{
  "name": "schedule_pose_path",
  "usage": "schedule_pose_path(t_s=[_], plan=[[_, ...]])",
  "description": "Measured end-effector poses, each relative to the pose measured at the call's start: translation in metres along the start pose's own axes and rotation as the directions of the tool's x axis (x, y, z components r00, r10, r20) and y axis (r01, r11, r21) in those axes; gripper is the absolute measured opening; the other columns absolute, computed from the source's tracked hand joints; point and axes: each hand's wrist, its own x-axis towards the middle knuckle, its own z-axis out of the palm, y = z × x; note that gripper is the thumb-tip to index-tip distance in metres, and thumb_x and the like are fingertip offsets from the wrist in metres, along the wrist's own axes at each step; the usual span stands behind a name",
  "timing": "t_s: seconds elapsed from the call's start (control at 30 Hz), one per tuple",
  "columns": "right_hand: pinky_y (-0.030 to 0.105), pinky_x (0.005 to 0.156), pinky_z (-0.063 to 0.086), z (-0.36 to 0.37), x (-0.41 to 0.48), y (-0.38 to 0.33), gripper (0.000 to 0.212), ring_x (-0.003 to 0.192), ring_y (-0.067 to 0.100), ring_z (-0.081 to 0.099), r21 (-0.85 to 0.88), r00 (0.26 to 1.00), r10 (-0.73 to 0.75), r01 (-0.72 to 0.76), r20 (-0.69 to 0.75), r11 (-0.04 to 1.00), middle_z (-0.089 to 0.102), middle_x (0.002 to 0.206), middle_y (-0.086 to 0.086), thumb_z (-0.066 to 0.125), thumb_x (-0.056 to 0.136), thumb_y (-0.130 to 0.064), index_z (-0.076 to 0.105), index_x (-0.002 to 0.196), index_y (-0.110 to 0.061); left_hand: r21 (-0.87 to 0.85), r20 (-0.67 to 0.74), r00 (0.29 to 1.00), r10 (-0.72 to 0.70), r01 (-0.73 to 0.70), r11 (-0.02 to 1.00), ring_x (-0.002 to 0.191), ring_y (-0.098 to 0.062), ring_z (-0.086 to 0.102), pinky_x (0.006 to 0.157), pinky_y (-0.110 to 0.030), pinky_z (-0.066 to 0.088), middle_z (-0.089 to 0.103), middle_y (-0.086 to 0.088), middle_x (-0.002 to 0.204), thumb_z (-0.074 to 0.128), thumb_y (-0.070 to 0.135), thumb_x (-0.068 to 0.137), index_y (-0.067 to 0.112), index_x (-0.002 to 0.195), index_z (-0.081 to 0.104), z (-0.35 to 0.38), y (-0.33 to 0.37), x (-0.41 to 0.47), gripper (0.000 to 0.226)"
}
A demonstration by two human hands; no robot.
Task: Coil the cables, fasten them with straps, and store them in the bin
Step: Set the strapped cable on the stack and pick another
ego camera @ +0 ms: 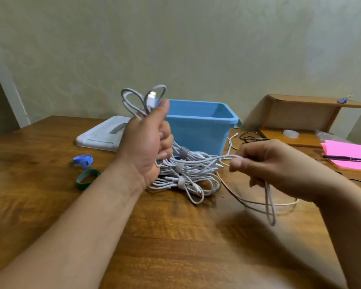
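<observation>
Left hand (146, 142) clutching looped grey cable (151, 101), right hand (275, 163) pinching it

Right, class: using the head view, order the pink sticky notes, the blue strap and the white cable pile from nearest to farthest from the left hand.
1. White cable pile: just below and right of the left hand, in front of it.
2. Blue strap: on the table, off to the hand's left.
3. Pink sticky notes: at the far right edge.
</observation>
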Motion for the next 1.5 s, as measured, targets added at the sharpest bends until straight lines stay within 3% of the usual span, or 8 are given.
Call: schedule_pose_path(t_s=[0.13, 0.33, 0.5, 0.7, 0.87, 1.13, 1.33, 1.5], plan=[[0.028, 0.058, 0.045, 0.004, 0.001, -0.003, 0.035, 0.058, 0.005, 0.052, 0.188, 0.995, -0.065, 0.077, -0.07, 0.979, 0.059, 0.063, -0.012, 0.061, 0.091, -0.055, 0.078, 0.096, -0.025, 0.373, 0.146, 0.989, 0.034, -0.087, 0.924, 0.043, -0.012, 0.032, 0.049, -0.025, 0.031, 0.05, -0.023, 0.067, 0.052, 0.057, 0.106, 0.016, 0.07, 0.055, 0.014, -0.013, -0.014, 0.054], [0.011, 0.054, 0.041, 0.017, 0.003, -0.013, 0.037, 0.056, -0.001, 0.054, 0.318, 0.968, -0.195, 0.238, -0.161, 0.918, 0.062, 0.062, -0.015, 0.058, 0.098, -0.038, 0.075, 0.103, -0.005, 0.624, 0.39, 0.916, -0.092, -0.189, 0.758, 0.063, 0.014, 0.062, 0.066, -0.014, 0.044, 0.068, 0.024, 0.064, 0.045, 0.051, 0.107, 0.036, 0.104, 0.072, 0.028, -0.013, -0.034, 0.031], [0.023, 0.053, 0.037, 0.015, 0.003, -0.013, 0.039, 0.058, 0.015, 0.039, 0.406, 0.958, -0.151, 0.242, -0.244, 0.881, 0.05, 0.066, 0.011, 0.059, 0.096, -0.049, 0.078, 0.088, -0.016, 0.606, 0.497, 0.866, -0.057, -0.299, 0.737, 0.102, -0.005, 0.072, 0.097, -0.039, 0.056, 0.078, 0.008, 0.103, 0.05, 0.05, 0.107, 0.034, 0.119, 0.073, 0.028, -0.014, -0.033, 0.03], [0.021, 0.053, 0.041, 0.013, 0.003, -0.009, 0.035, 0.057, 0.011, 0.047, 0.355, 0.96, -0.135, 0.219, -0.246, 0.909, 0.055, 0.066, 0.003, 0.062, 0.093, -0.053, 0.076, 0.083, -0.022, 0.501, 0.35, 0.912, 0.213, -0.374, 0.78, 0.072, -0.024, 0.068, 0.068, -0.037, 0.056, 0.067, -0.006, 0.072, 0.053, 0.047, 0.106, 0.024, 0.087, 0.066, 0.024, -0.016, -0.027, 0.033], [0.035, 0.064, 0.052, 0.009, 0.005, 0.001, 0.028, 0.066, 0.018, 0.06, 0.277, 0.982, -0.089, 0.134, -0.169, 0.951, 0.067, 0.072, 0.002, 0.06, 0.102, -0.041, 0.079, 0.096, -0.021, 0.037, 0.07, 0.981, 0.183, -0.186, 0.982, 0.049, -0.011, 0.025, 0.044, -0.026, 0.021, 0.032, 0.003, 0.059, 0.05, 0.037, 0.111, 0.02, 0.086, 0.05, 0.011, -0.011, -0.006, 0.03], [0.022, 0.053, 0.045, 0.037, 0.01, -0.012, 0.013, 0.055, 0.008, 0.057, 0.255, 0.919, -0.169, 0.27, -0.357, 0.928, 0.069, 0.07, 0.004, 0.065, 0.103, -0.03, 0.068, 0.097, -0.018, 0.27, 0.23, 0.973, 0.018, -0.081, 0.959, 0.049, -0.011, 0.032, 0.041, -0.02, 0.033, 0.035, -0.011, 0.072, 0.073, 0.056, 0.086, 0.013, 0.097, 0.053, 0.027, -0.034, -0.018, 0.048], [0.032, 0.065, 0.055, 0.052, 0.007, -0.019, 0.013, 0.07, 0.008, 0.064, 0.144, 0.933, -0.24, 0.286, -0.269, 0.947, 0.074, 0.082, -0.007, 0.064, 0.104, -0.026, 0.077, 0.107, -0.025, 0.272, 0.335, 0.942, -0.011, -0.085, 0.959, 0.115, -0.02, 0.074, 0.107, -0.05, 0.053, 0.079, -0.003, 0.115, 0.077, 0.058, 0.086, 0.023, 0.117, 0.073, 0.029, -0.042, -0.017, 0.046], [0.026, 0.061, 0.052, 0.051, 0.008, -0.017, 0.005, 0.069, 0.008, 0.065, 0.006, 0.92, -0.247, 0.261, -0.305, 0.965, 0.072, 0.078, -0.011, 0.073, 0.097, -0.035, 0.073, 0.1, -0.031, 0.257, 0.217, 0.976, -0.027, -0.03, 0.966, 0.106, -0.017, 0.076, 0.099, -0.046, 0.059, 0.08, -0.003, 0.106, 0.057, 0.054, 0.102, 0.02, 0.112, 0.075, 0.033, -0.033, -0.023, 0.039]])
